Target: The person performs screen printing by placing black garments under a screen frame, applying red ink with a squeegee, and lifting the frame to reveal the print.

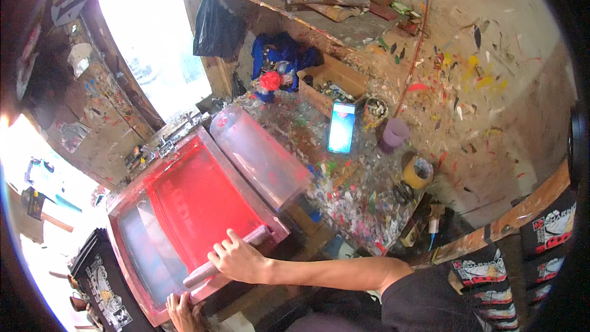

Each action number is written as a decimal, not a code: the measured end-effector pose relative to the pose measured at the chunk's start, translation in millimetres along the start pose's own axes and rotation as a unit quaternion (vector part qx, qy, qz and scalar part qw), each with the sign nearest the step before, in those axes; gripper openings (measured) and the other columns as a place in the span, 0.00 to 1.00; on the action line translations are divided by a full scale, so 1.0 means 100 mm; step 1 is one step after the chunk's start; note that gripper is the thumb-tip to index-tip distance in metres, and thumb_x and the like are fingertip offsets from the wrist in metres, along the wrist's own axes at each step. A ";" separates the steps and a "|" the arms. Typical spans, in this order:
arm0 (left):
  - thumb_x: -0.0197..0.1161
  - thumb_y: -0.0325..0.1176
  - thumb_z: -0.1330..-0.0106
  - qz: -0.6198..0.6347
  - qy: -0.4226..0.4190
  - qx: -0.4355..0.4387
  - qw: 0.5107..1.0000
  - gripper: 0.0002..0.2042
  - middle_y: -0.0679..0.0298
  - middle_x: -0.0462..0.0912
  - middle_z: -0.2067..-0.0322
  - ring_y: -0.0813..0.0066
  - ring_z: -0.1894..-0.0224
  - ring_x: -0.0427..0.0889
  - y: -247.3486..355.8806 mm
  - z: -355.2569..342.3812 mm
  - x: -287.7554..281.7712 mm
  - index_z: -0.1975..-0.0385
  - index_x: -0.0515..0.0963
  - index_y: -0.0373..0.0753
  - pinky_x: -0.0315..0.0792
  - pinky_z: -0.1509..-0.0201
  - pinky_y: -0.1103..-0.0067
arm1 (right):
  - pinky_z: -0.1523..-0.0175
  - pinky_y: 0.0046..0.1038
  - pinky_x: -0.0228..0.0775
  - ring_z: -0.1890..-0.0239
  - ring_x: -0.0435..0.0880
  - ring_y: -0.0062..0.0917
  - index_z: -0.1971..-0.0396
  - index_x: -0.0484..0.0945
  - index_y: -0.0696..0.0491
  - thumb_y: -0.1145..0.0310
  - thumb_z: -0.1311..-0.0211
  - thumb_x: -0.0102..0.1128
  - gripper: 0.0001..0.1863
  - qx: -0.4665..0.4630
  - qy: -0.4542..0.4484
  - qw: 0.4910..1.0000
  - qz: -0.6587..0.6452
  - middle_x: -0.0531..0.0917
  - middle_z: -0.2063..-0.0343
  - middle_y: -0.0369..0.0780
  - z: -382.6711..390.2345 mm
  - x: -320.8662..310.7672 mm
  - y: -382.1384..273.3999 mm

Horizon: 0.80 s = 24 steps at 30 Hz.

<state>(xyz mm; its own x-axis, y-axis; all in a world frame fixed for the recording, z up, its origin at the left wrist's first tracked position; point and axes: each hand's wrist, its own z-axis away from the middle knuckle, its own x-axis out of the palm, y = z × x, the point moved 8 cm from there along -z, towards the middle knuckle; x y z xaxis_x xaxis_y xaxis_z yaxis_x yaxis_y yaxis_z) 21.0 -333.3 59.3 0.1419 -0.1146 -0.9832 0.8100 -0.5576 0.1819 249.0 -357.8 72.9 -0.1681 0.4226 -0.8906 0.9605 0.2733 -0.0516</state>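
Observation:
A wooden-framed printing screen (209,193) lies tilted before me, its mesh spread with red ink over the right part and pale at the left. My right hand (236,261) is closed round the squeegee (261,235), which lies across the near end of the mesh. At the frame's near left corner, my left hand (182,312) has its fingers curled over the edge; part of it is cut off by the picture's lower rim. A translucent plastic sheet or tray (261,157), smeared with red, sits along the frame's right side.
Right of the screen, a paint-spattered table bears a lit phone (341,127), a purple cup (396,131), a yellow container (418,172) and a cardboard box (322,86). Black printed shirts (104,280) hang at lower left, with more (485,283) at lower right. Hinge clamps (175,138) hold the screen's far end.

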 end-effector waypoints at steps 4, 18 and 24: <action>0.60 0.41 0.27 0.591 -0.038 -0.376 0.713 0.37 0.44 0.50 0.22 0.47 0.20 0.47 -0.43 0.22 -0.17 0.23 0.52 0.35 0.48 0.19 0.56 | 0.39 0.46 0.66 0.62 0.82 0.26 0.63 0.79 0.50 0.61 0.38 0.59 0.09 0.099 0.133 0.986 0.003 0.81 0.70 0.34 -0.02 -0.42 -0.06; 0.76 0.28 0.43 0.500 0.050 -0.017 0.864 0.32 0.46 0.78 0.45 0.48 0.39 0.74 1.62 -1.50 0.13 0.38 0.70 0.32 0.67 0.34 0.60 | 0.46 0.43 0.70 0.56 0.88 0.36 0.65 0.89 0.54 0.36 0.37 0.61 0.32 0.000 0.118 0.990 -0.077 0.89 0.64 0.45 -2.54 -2.08 0.71; 0.67 0.38 0.31 0.436 0.065 0.244 0.864 0.20 0.47 0.78 0.39 0.43 0.29 0.67 2.13 -2.11 0.55 0.42 0.79 0.35 0.58 0.24 0.57 | 0.54 0.43 0.81 0.60 0.90 0.39 0.64 0.89 0.57 0.36 0.39 0.60 0.33 -0.050 0.098 0.991 -0.078 0.89 0.65 0.48 -3.17 -2.21 0.83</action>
<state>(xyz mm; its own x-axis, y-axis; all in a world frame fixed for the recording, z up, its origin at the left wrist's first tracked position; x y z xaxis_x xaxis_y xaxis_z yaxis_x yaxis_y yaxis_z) 321.8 -284.7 41.6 0.6661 -0.5895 -0.4570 0.0317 -0.5897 0.8070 295.5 -154.3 408.8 -0.3613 0.5264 -0.7697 0.8949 0.4277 -0.1275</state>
